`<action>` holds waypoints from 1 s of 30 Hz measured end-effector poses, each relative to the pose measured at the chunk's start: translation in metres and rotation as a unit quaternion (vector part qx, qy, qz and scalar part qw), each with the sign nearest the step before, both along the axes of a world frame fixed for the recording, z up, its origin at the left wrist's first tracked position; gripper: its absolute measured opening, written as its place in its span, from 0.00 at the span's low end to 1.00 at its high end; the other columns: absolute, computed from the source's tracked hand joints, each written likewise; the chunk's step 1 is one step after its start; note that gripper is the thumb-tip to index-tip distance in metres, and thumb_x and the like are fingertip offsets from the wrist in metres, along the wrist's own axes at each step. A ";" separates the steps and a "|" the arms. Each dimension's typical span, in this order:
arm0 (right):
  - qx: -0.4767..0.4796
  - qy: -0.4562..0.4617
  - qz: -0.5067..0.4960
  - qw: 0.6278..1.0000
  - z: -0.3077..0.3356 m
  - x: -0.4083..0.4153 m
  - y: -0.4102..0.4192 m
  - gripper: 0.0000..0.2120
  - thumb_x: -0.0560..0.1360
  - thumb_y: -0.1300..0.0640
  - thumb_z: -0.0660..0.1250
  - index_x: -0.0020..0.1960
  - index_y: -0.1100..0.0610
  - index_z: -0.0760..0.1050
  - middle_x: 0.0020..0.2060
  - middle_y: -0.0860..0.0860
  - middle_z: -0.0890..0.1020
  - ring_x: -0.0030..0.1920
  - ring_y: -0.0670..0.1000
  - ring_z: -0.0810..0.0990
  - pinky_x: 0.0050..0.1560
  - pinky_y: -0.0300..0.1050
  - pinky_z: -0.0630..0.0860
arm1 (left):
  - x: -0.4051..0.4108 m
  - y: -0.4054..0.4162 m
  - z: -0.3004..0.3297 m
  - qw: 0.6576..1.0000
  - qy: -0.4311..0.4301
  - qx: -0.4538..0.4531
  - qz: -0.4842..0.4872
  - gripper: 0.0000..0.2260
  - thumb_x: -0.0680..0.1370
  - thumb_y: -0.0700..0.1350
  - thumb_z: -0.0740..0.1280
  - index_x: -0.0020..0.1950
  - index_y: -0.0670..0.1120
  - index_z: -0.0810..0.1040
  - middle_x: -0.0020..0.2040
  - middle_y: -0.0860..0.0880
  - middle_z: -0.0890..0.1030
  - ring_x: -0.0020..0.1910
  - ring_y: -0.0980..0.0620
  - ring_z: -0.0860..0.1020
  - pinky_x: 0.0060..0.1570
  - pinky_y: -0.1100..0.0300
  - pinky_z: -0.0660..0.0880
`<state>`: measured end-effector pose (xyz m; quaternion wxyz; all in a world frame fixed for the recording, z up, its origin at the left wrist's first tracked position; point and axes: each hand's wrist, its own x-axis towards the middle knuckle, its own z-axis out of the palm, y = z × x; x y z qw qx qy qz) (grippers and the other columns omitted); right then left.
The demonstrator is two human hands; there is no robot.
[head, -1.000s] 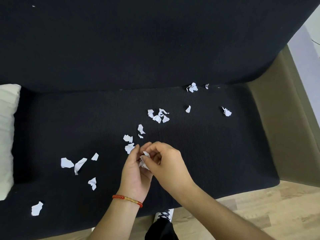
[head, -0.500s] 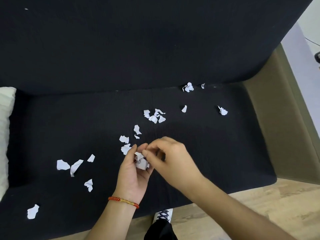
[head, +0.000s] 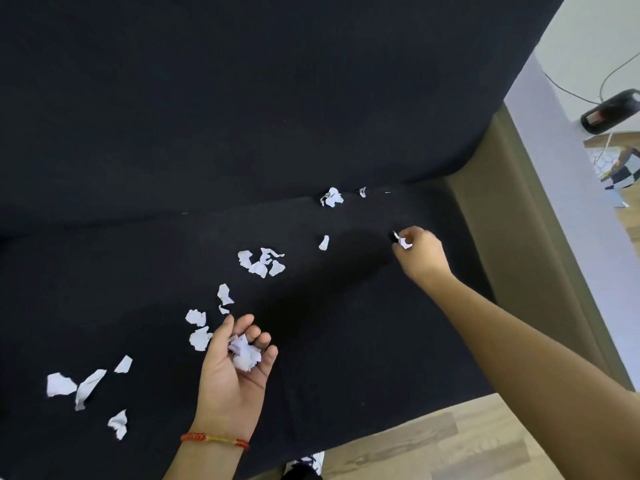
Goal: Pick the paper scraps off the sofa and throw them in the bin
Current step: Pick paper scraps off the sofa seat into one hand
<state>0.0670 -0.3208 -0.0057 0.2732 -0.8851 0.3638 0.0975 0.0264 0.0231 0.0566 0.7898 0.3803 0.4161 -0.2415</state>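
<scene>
From the head view, a black sofa (head: 346, 341) fills most of the frame, its ribbed seat running from the lower left to a tan armrest (head: 519, 244) at the right, with the tall dark backrest rising behind. White paper scraps (head: 261, 263) lie scattered across the seat: a cluster near the middle, a few more just beyond the left hand, a loose group at the lower left, a single piece (head: 323, 242) farther right, and a crumpled scrap (head: 331, 197) lodged in the crease where seat meets backrest. The left hand (head: 235, 368) hovers palm up over the front of the seat, its fingers curled round a small wad of gathered scraps (head: 245, 353); a red braided bracelet (head: 214, 439) circles its wrist. The right hand (head: 420, 252) is stretched out well apart from the left, near the armrest, its fingertips pinching one small scrap (head: 402, 240) just at the seat surface. Wood-grain floor (head: 450, 445) shows below the sofa's front edge, and a shoe toe (head: 310, 460) peeks out there. Beyond the armrest stands a pale wall (head: 561, 140), with a dark device (head: 611, 110) and thin cables lying on the floor at the far right.
</scene>
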 end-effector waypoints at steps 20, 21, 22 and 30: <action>-0.028 0.092 0.067 0.993 -0.039 0.018 -0.040 0.14 0.80 0.57 0.71 0.64 0.54 0.75 0.59 0.55 0.74 0.52 0.56 0.80 0.49 0.52 0.81 | 0.003 -0.056 -0.022 0.998 0.042 0.008 -0.036 0.12 0.84 0.49 0.65 0.44 0.46 0.79 0.34 0.51 0.79 0.31 0.55 0.81 0.32 0.60 0.82; -0.019 0.084 0.061 0.994 -0.039 0.017 -0.039 0.13 0.80 0.58 0.71 0.64 0.54 0.76 0.59 0.54 0.74 0.52 0.56 0.80 0.48 0.50 0.80 | 0.003 -0.056 -0.023 0.998 0.041 0.011 -0.039 0.11 0.84 0.49 0.65 0.44 0.46 0.80 0.34 0.51 0.80 0.32 0.55 0.81 0.32 0.60 0.82; -0.008 0.072 0.053 0.996 -0.039 0.016 -0.038 0.13 0.79 0.58 0.71 0.63 0.54 0.76 0.58 0.54 0.74 0.51 0.55 0.80 0.47 0.48 0.78 | 0.003 -0.055 -0.023 0.998 0.040 0.011 -0.040 0.11 0.84 0.48 0.65 0.45 0.45 0.80 0.35 0.50 0.81 0.32 0.55 0.82 0.33 0.59 0.83; 0.152 -0.084 -0.019 0.985 0.014 -0.010 0.026 0.07 0.75 0.58 0.74 0.53 0.53 0.81 0.44 0.51 0.83 0.41 0.47 0.81 0.43 0.47 0.81 | 0.011 -0.050 -0.022 0.999 0.035 -0.014 -0.026 0.14 0.86 0.46 0.62 0.57 0.39 0.83 0.49 0.42 0.89 0.46 0.48 0.89 0.45 0.54 0.86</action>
